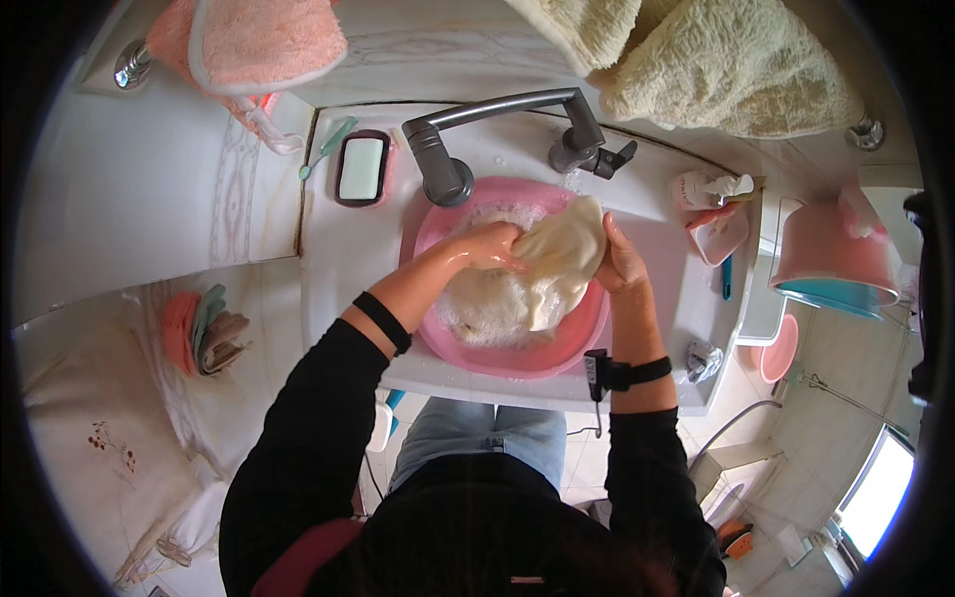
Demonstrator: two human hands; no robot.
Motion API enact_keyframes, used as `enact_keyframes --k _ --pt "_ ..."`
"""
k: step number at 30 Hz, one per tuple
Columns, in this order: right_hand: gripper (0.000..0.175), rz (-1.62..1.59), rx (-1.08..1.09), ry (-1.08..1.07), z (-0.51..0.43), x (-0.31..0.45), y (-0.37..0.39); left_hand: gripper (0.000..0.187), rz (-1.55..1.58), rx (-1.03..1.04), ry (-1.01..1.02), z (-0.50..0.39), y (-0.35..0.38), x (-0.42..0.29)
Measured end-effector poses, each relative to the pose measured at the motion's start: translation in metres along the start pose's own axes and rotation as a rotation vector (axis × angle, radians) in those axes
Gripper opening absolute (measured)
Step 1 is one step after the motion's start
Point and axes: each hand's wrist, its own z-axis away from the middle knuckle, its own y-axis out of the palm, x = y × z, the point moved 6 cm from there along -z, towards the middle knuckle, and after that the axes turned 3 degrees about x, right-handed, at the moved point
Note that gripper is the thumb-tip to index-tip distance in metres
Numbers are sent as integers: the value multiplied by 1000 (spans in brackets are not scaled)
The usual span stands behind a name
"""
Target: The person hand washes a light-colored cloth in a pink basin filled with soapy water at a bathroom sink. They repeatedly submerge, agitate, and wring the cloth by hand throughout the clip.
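A pink plastic basin (515,367) stands in the white sink, with foamy water and a wet cream cloth (565,242) partly in it. My left hand (492,248) grips the cloth near the middle of the basin, its fingertips partly hidden in the folds. At the raised right edge of the same cloth, my right hand (621,257) pinches it between thumb and fingers. The cloth's lower part lies in the suds. A dark grey faucet (507,108) arches behind the basin, its spout end at the basin's back left rim.
Left of the faucet are a soap bar in a dark dish (361,168) and a green toothbrush (328,148). At the right lie a pump bottle (697,191), a small pink-white tray (720,237) and a crumpled wrapper (703,361). Towels (731,71) hang above.
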Motion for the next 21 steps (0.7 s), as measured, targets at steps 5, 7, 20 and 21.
enact_keyframes --k 5,7,20,21 --pt "42 1364 86 122 -2 -17 -12 31 646 -110 -84 23 -16 19" --pt "35 846 23 -50 -6 -12 -21 33 937 -164 -41 27 -17 17" --pt "42 1341 -552 98 -74 -71 -84 55 15 -621 -554 -1 33 94" --pt "37 1494 -521 94 -76 -65 -85 56 -13 -649 -492 -1 31 88"
